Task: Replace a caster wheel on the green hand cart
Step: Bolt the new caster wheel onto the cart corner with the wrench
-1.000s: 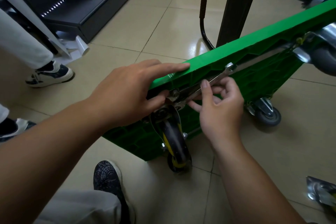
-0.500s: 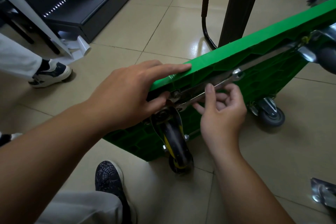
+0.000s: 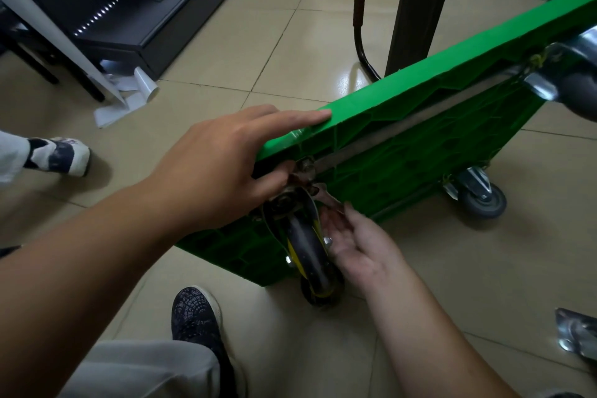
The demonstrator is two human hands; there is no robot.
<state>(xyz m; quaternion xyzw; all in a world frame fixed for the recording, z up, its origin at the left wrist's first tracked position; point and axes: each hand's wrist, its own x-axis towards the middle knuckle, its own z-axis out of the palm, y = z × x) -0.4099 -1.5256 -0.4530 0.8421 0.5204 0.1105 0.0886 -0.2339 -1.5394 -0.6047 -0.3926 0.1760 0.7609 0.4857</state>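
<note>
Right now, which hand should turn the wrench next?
The right hand. It holds the wrench close to the caster wheel and its mount. The left hand looks busy steadying the green cart, with its fingers flat along the edge.

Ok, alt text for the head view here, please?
A green hand cart stands tipped on its side on a tiled floor; the left hand steadies its rim while the right hand touches a wrench at the mount of the black-and-yellow caster wheel. A loose caster lies nearby.
</note>
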